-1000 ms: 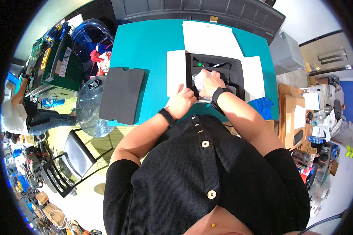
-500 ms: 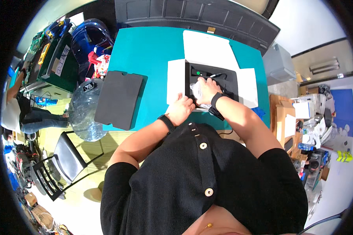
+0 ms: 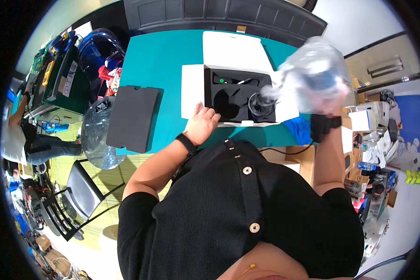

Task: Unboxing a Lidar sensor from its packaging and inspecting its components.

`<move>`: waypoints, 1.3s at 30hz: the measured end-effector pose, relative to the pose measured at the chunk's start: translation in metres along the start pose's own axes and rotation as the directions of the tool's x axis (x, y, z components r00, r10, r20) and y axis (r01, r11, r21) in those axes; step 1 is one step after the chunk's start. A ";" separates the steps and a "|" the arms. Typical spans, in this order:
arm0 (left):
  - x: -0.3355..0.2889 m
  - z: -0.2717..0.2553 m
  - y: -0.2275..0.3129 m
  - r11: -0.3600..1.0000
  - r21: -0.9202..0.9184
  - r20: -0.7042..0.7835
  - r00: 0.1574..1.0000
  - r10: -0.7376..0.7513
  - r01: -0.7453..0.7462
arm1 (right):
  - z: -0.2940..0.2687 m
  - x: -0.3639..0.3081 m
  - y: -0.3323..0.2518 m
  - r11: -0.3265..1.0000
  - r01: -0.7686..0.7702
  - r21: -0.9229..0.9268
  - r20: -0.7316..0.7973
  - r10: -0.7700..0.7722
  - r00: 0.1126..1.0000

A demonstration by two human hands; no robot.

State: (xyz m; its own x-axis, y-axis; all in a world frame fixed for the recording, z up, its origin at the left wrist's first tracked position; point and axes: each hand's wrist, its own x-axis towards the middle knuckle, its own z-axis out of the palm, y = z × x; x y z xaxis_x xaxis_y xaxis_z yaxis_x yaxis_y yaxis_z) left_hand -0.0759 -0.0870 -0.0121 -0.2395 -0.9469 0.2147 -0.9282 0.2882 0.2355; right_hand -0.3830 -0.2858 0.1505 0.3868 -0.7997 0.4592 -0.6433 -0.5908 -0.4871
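On the teal table stands a white cardboard box [image 3: 193, 88] with its flaps folded out. A black foam insert [image 3: 266, 77] lines it, holding a black device with a green dot [image 3: 220, 80], a cable [image 3: 248, 81] and a round cut-out. My left hand [image 3: 202, 123] grips the box's near left edge, fingers curled over it. Raised to the right of the box, my right hand [image 3: 333, 100] is closed on a clear plastic bag [image 3: 315, 60]; motion blurs both, and the dark thing inside cannot be made out. Part of the bag trails over the box's right side.
A black foam sheet [image 3: 133, 119] lies on the table [image 3: 172, 51] left of the box. A blue crumpled piece [image 3: 297, 129] is at the right edge. Over at the left are a transparent round table [image 3: 100, 135], a black chair [image 3: 81, 189] and another person [image 3: 16, 133].
My right hand has left the box and swung up and right, taking the plastic bag out of the foam. The round cut-out now shows. My left hand stays at the box's edge.
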 end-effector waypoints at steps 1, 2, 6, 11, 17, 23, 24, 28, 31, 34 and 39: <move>0.004 -0.001 0.005 1.000 0.001 0.010 1.000 0.010 -0.010 | -0.010 -0.001 0.011 1.000 -0.009 -0.021 -0.143 0.006 0.990; 0.007 -0.001 0.011 0.999 -0.027 -0.093 0.995 0.038 -0.041 | -0.017 -0.006 0.021 1.000 -0.020 -0.019 -0.147 0.017 0.989; 0.019 0.015 0.019 0.997 0.040 -0.113 0.992 0.064 -0.060 | -0.086 -0.001 -0.041 0.931 0.286 -0.225 -0.566 -0.364 0.740; 0.053 0.029 0.002 0.987 0.155 -0.033 0.999 -0.024 0.029 | -0.131 -0.016 0.004 0.872 -0.448 -0.198 -0.576 0.267 0.773; 0.127 0.033 -0.044 0.972 0.218 0.046 0.994 -0.099 0.087 | -0.154 -0.019 0.045 0.772 -0.149 -0.617 -0.490 -0.229 0.841; 0.171 0.043 -0.083 0.977 0.184 0.064 0.991 -0.118 0.105 | -0.072 0.017 -0.039 0.981 0.097 -0.166 -0.686 -0.185 0.704; 0.176 0.044 -0.088 0.978 0.187 0.041 0.994 -0.100 0.090 | -0.078 0.001 0.007 0.887 0.057 0.458 -0.633 0.280 0.722; 0.189 0.033 -0.106 0.972 0.223 0.110 0.989 -0.103 0.077 | -0.043 -0.048 0.097 0.516 -0.231 0.825 -0.126 0.566 0.815; 0.191 0.034 -0.115 0.970 0.229 0.129 0.986 -0.109 0.077 | 0.011 -0.031 0.073 0.694 -0.265 0.669 0.005 0.352 0.936; 0.190 0.039 -0.120 0.990 0.118 -0.018 0.997 -0.074 0.076 | 0.062 -0.012 0.019 0.585 -0.202 0.785 0.136 0.155 0.979; 0.153 0.009 -0.104 0.959 -0.258 -0.377 0.901 -0.213 0.119 | 0.147 -0.020 -0.007 0.967 0.110 0.231 0.383 -0.194 0.903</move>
State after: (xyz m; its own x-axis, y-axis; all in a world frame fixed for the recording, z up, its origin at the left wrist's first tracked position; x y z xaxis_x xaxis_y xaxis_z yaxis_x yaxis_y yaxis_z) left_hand -0.0185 -0.2635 -0.0125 0.0895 -0.8612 0.5004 -0.8448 0.2005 0.4961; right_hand -0.2895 -0.2813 0.0355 0.7274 -0.6484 0.2247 -0.4268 -0.6839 -0.5917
